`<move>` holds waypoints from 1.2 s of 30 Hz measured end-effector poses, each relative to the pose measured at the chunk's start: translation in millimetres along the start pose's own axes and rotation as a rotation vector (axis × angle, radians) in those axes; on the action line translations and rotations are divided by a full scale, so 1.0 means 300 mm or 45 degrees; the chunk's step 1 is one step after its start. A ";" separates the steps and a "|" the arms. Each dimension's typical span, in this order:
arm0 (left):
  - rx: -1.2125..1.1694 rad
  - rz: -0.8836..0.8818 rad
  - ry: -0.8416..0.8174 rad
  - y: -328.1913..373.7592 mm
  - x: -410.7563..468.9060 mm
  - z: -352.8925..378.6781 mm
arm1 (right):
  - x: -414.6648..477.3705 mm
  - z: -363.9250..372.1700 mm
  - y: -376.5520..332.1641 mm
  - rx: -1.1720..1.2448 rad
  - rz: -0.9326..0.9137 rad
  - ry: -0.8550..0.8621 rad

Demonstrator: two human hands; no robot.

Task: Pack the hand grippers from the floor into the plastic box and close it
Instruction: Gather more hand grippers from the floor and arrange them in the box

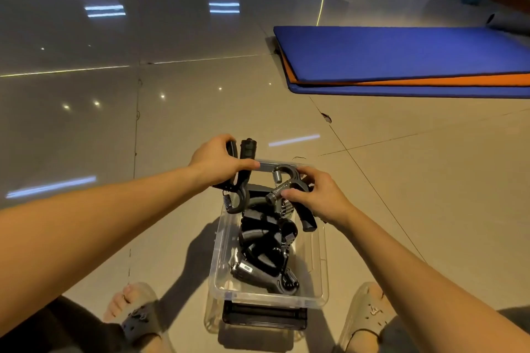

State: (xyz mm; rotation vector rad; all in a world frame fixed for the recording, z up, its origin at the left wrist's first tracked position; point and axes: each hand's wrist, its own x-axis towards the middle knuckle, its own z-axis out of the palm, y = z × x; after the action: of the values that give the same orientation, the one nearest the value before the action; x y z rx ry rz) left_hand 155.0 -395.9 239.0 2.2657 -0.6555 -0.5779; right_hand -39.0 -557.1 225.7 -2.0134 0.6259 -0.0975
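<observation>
Hands are full: our left hand [218, 160] grips one hand gripper [247, 152] by the far left rim of the plastic box [321, 252] on the floor [200, 112], and our right hand [318, 195] holds another gripper [287, 183] over its far end, nearer to drop in.

Bare forearms [114, 209]; tan, perforated foam clogs [368, 314] on both feet.

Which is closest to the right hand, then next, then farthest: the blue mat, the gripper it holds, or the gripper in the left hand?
1. Held gripper, in the right hand, over the box's far end.
2. Other gripper, in the left hand, just left.
3. Blue mat, far ahead on the right.
</observation>
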 end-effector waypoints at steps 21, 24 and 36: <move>-0.269 -0.027 0.264 0.169 0.013 0.028 | 0.069 0.052 -0.139 -0.510 -0.227 0.130; -0.371 -0.082 0.242 0.174 0.005 0.023 | 0.073 0.047 -0.149 -0.522 -0.242 0.162; -0.307 -0.118 -0.044 0.173 -0.009 -0.041 | 0.069 0.007 -0.147 -0.299 -0.240 0.063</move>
State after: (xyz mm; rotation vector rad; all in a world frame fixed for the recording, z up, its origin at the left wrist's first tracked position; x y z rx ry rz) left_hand 145.0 -420.6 285.2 2.0719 -0.4719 -0.7032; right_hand -3.2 -548.3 257.7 -2.3012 0.4952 -0.1943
